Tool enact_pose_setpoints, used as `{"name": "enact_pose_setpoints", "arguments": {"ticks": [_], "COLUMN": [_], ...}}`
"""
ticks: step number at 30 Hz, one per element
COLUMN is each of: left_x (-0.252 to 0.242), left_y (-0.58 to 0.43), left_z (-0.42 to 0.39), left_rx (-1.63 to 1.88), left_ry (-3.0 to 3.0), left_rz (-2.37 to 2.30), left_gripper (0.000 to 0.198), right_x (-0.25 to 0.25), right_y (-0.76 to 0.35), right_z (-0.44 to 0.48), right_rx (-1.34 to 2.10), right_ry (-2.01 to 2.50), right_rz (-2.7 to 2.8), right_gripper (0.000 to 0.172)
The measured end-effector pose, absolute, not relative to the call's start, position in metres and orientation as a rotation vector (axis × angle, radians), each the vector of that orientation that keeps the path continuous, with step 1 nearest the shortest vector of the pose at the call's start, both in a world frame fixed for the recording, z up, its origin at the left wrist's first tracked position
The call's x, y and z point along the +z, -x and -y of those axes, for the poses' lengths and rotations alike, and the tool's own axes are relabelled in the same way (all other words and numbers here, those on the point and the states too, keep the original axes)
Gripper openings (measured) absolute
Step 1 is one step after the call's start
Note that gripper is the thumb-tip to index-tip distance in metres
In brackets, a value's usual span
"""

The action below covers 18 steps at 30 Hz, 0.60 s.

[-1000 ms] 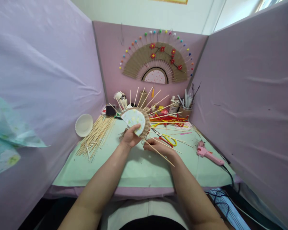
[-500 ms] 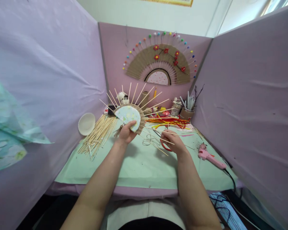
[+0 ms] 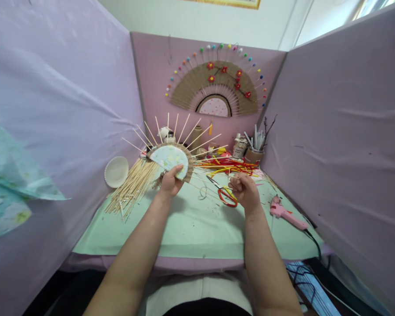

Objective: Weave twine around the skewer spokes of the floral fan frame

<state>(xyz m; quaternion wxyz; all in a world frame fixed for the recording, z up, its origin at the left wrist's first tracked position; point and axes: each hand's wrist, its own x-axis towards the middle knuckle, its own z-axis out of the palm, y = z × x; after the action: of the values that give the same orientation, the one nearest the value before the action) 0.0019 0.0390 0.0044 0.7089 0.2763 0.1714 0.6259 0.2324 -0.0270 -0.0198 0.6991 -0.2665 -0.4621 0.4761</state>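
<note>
In the head view, my left hand [image 3: 171,181] grips the lower right corner of a half-round fan frame [image 3: 169,157], thumb on its pale floral cloth face. Brown twine is woven round the curved rim, and thin wooden sticks [image 3: 184,128] fan out from it. My right hand [image 3: 245,189] is closed to the right of the frame, near the ends of the lower sticks, pinching what looks like the thin twine; its fingers partly hide it. A small loop of twine [image 3: 202,192] lies between the hands. Red-handled scissors [image 3: 228,197] lie partly open beside my right hand.
Loose wooden sticks [image 3: 131,188] and a white scalloped bowl [image 3: 116,172] are at left. Red and yellow pipe cleaners [image 3: 240,166] lie behind my right hand. A pink glue gun [image 3: 288,214] with a cord rests at right. A finished fan [image 3: 217,83] hangs on the back panel.
My right hand has moved slightly right, away from the frame, uncovering the scissors. The twine loops on the table have shrunk. My left hand and the frame have shifted a little left in view.
</note>
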Motion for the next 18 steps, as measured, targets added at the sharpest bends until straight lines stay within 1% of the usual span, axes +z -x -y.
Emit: {"name": "enact_pose_setpoints", "arguments": {"ticks": [5, 8, 11, 13, 15, 18], "left_x": [0.008, 0.010, 0.010, 0.008, 0.005, -0.001], "left_y": [0.000, 0.001, 0.000, -0.003, -0.008, -0.016], "left_z": [-0.037, -0.035, -0.034, -0.032, -0.029, -0.024], "left_rx": [1.403, 1.400, 1.362, 1.323, 1.289, 1.248], "left_ry": [-0.579, -0.522, -0.488, -0.472, -0.459, -0.462], "left_rz": [-0.337, -0.345, -0.334, -0.322, -0.327, -0.336], "left_gripper": [0.046, 0.045, 0.037, 0.030, 0.025, 0.024], "right_x": [-0.025, -0.028, -0.031, -0.033, -0.034, -0.037], "right_y": [-0.233, -0.229, -0.216, -0.203, -0.189, -0.170], "right_z": [0.025, 0.024, 0.025, 0.026, 0.029, 0.033], "right_rx": [1.171, 1.238, 1.215, 1.192, 1.177, 1.171], "right_ry": [0.690, 0.945, 1.247, 1.362, 1.391, 1.317], "right_rz": [1.061, 1.172, 1.420, 1.600, 1.762, 1.954], "right_gripper": [0.036, 0.034, 0.032, 0.032, 0.033, 0.031]}}
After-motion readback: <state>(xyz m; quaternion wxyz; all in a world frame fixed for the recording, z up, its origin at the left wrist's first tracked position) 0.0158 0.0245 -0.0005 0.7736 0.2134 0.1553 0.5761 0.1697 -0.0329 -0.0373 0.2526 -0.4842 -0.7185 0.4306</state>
